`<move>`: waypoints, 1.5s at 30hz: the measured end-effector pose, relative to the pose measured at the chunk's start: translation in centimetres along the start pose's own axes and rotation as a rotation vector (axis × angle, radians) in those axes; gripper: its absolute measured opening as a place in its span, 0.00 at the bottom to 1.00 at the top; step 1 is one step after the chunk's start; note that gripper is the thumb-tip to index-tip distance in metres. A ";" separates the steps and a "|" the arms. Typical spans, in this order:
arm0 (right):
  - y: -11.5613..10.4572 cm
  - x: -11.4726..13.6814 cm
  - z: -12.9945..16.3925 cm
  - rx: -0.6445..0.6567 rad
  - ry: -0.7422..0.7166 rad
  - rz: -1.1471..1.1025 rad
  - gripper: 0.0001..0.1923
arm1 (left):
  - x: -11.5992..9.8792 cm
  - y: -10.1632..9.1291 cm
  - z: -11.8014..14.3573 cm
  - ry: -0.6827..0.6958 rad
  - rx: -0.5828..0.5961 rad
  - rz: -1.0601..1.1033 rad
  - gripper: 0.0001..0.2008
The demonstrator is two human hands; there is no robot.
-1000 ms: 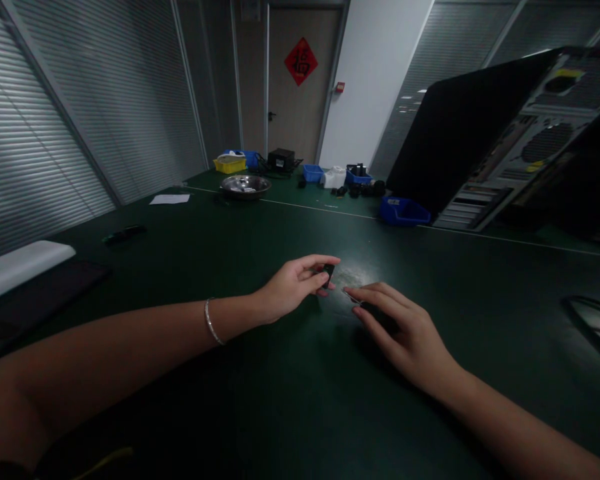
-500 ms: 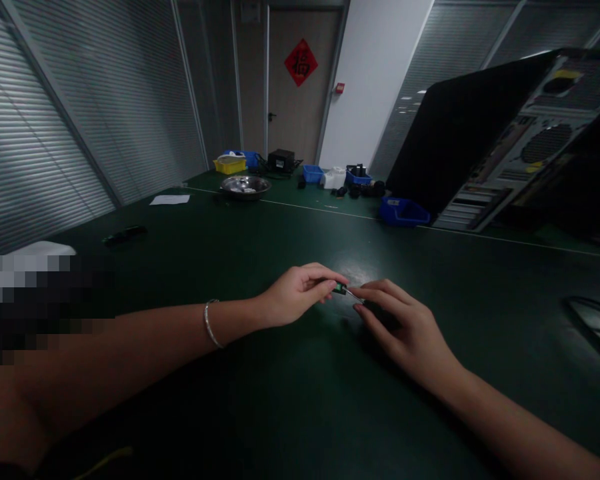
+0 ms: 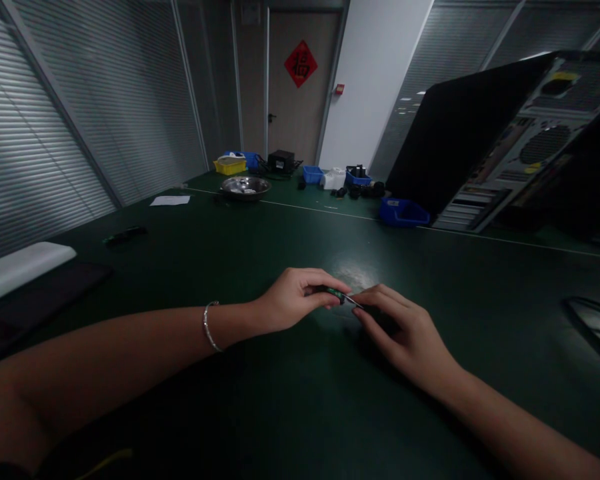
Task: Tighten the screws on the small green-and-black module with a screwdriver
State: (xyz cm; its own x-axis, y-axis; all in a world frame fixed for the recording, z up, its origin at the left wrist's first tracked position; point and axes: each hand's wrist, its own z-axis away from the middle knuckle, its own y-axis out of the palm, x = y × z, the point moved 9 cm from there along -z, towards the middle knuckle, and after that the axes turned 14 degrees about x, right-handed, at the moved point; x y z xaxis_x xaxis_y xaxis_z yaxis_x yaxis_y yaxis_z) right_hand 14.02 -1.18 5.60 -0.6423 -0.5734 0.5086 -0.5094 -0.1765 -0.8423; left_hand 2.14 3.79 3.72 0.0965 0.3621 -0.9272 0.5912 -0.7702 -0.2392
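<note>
My left hand [image 3: 294, 300], a silver bracelet at its wrist, pinches a small dark piece with green on it [image 3: 335, 293], which looks like a small circuit board. Its inner end is covered by the fingers. From the right, my right hand [image 3: 410, 331] grips a thin metal shaft [image 3: 352, 301] between thumb and fingers. The shaft's tip meets the end of the green piece, or lies very close to it; which one I cannot tell. Both hands are low over the dark green table [image 3: 290, 400].
A metal bowl [image 3: 245, 195], blue bin [image 3: 404, 212], yellow bin [image 3: 230, 168] and white part [image 3: 334, 179] stand toward the back. A black computer case [image 3: 473, 133] rises at right. Black cables [image 3: 593, 307] lie near the right edge. A white object [image 3: 27, 263] sits at left.
The green piece has tilted a little in my left hand and shows more of its length. My left thumb and fingers have shifted slightly lower; my right hand has barely moved.
</note>
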 end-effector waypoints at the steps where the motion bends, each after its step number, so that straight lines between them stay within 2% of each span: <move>1: 0.0 0.1 0.0 -0.002 -0.012 -0.012 0.10 | 0.2 0.0 -0.1 -0.006 0.000 0.043 0.12; 11: -0.1 0.4 0.0 -0.014 -0.044 -0.066 0.09 | 0.8 0.2 -0.5 -0.090 -0.015 0.318 0.11; 16: -0.3 0.4 0.0 -0.024 -0.037 -0.068 0.08 | 1.0 0.2 -0.6 -0.081 -0.010 0.327 0.11; 19: -0.6 -0.1 0.1 -0.056 -0.006 -0.057 0.08 | 0.8 -0.3 -0.5 -0.076 -0.026 0.239 0.10; 22: -0.9 -0.5 0.3 -0.093 0.021 -0.049 0.07 | 0.3 -0.4 -0.4 -0.071 0.002 0.056 0.09; 28: -1.0 -0.8 0.2 -0.105 0.042 -0.040 0.06 | -1.0 2.5 -0.3 -0.047 0.313 -0.497 0.12; 32: -0.8 -0.9 0.0 -0.086 0.053 -0.031 0.06 | -1.4 3.8 -0.1 -0.016 0.417 -0.646 0.11; 35: -0.5 -1.0 -0.1 -0.059 0.075 -0.023 0.07 | -1.7 3.6 -0.1 -0.008 0.377 -0.678 0.11; 41: -0.2 -1.7 -0.2 0.037 0.154 0.001 0.07 | -2.0 1.6 0.0 -0.058 0.184 -0.738 0.11; 43: -0.2 -1.9 -0.1 0.080 0.183 0.010 0.06 | -1.9 1.3 0.0 -0.084 0.182 -0.762 0.12; 45: -0.1 -1.9 0.0 0.134 0.202 0.016 0.05 | -1.7 1.4 0.0 -0.090 0.229 -0.767 0.17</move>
State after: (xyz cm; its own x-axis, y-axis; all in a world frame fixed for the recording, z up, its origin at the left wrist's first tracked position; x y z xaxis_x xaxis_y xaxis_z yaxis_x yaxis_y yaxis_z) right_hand 15.24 -0.08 4.73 -0.7585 -0.4074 0.5087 -0.4259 -0.2808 -0.8601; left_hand 2.81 2.06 4.97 -0.3404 0.7976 -0.4979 0.2865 -0.4164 -0.8629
